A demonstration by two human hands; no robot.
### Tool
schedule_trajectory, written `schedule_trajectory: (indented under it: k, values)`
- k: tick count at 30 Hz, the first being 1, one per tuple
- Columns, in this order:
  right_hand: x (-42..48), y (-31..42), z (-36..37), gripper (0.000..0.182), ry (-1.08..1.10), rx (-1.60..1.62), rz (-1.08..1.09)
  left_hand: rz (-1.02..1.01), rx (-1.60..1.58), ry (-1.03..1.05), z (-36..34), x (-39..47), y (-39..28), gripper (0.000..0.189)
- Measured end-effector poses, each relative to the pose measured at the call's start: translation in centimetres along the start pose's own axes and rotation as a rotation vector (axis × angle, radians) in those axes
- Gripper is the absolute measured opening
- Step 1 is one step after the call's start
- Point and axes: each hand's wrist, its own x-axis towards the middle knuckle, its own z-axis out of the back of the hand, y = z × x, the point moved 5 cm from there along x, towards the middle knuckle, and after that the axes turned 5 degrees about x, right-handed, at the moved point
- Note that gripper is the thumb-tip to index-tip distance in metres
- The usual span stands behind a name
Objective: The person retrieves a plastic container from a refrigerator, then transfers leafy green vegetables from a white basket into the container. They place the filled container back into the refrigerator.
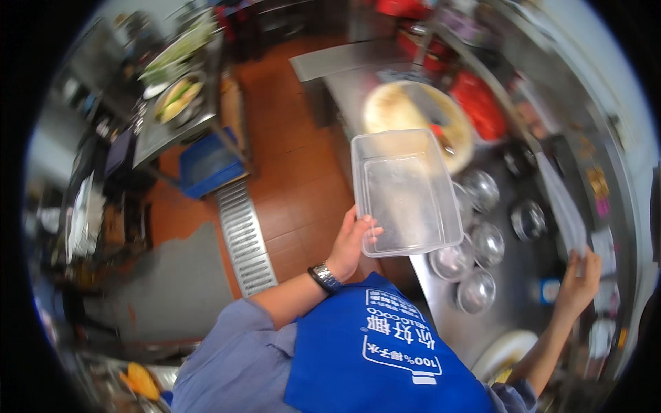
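Observation:
My left hand (353, 240) grips the near left corner of a clear rectangular plastic container (405, 201). Its open side faces up, and I see nothing inside. Out to the right, my right hand (581, 276) pinches the end of a thin, whitish translucent piece (563, 201), seen nearly edge-on; it may be a plastic lid. Behind the container, a cleaver (426, 106) lies on a round chopping board (390, 111), partly covered by the container's far edge. Several shiny metal bowls (477, 291) stand on the steel counter (444, 330) between my hands.
A red plastic bag (477, 106) sits beyond the board. At lower right is a white round dish (503, 353). Left across the tiled floor (289, 155) are a drain grate (245, 232), a blue crate (209, 165) and a steel table (160, 137) bearing a bowl of vegetables (178, 98).

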Motion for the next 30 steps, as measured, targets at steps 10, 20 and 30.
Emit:
schedule_trajectory:
  k: [10,20,30]
  values:
    - [-0.3,16.5,-38.5,0.038,0.377,0.314,0.304,-0.086,0.018,-0.677,30.1,-2.5,-3.4,0.073]
    - [2.9,9.4,-51.7,0.051,0.855,-0.129,0.170,0.147,0.098,-1.302,55.1,-7.7,-2.0,0.086]
    - [25.0,36.5,-65.1,0.037,0.350,0.551,0.322,0.227,-0.098,-1.370,65.6,8.3,-20.5,0.087]
